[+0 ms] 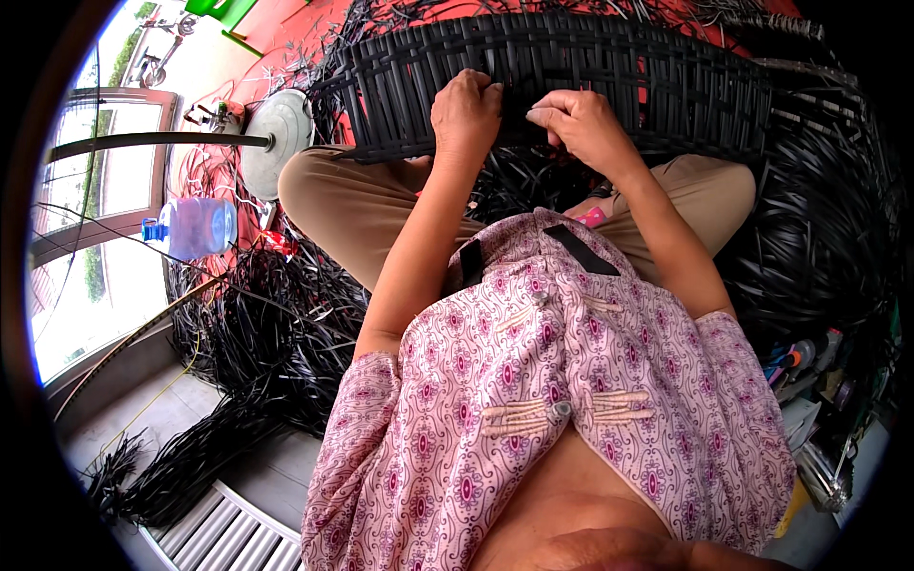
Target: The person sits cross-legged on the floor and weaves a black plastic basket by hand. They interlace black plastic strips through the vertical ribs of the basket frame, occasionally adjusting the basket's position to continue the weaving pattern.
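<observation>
A long, curved panel woven from flat black strips [409, 81] lies across the far side of my crossed legs. My left hand [466, 109] is closed at the panel's near face, thumb and fingers pressed together on a black strip of the weave. To its right, my right hand [583, 126] has its fingers curled, thumb and forefinger brought together in front of the panel. Whatever lies in that pinch is dark against the black weave and cannot be made out. Upright strips cross several lengthwise ones, and red floor shows through the gaps.
Loose black strips [267, 333] are heaped at the left, and another large pile [809, 228] lies at the right. A clear blue water jug [200, 228] and a grey round base with a pole [276, 143] stand left. A white slatted piece [224, 533] is lower left.
</observation>
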